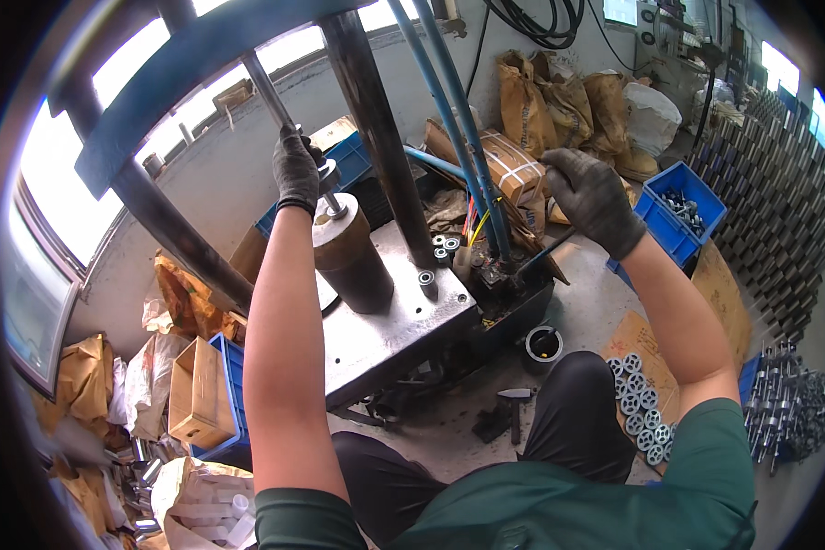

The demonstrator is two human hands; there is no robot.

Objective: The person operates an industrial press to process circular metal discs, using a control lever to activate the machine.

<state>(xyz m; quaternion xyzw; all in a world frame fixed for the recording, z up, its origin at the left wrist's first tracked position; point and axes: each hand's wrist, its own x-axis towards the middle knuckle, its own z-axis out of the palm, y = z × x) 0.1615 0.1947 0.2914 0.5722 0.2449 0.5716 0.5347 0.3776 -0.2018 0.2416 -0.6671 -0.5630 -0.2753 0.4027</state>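
Observation:
My left hand [295, 170], in a dark grey glove, is closed around a metal shaft [330, 180] with a round collar. The shaft stands on top of a thick steel cylinder [353, 266], and a press rod [268, 90] comes down to the hand from above. The cylinder rests on a bare metal press table [376, 344]. My gloved right hand [598, 203] is raised at the right with its fingers curled. A dark lever [547, 252] runs up to its lower edge; whether the fingers grip its end is hidden. Several small bearings [428, 282] sit on the table's right part.
Dark press columns [376, 137] and blue pipes [463, 119] rise between my hands. At right are a blue bin [680, 215] of metal parts, stacked metal pieces [761, 202] and spoked wheels [642, 403]. A hammer [515, 412] lies on the floor. A wooden box [202, 390] stands left.

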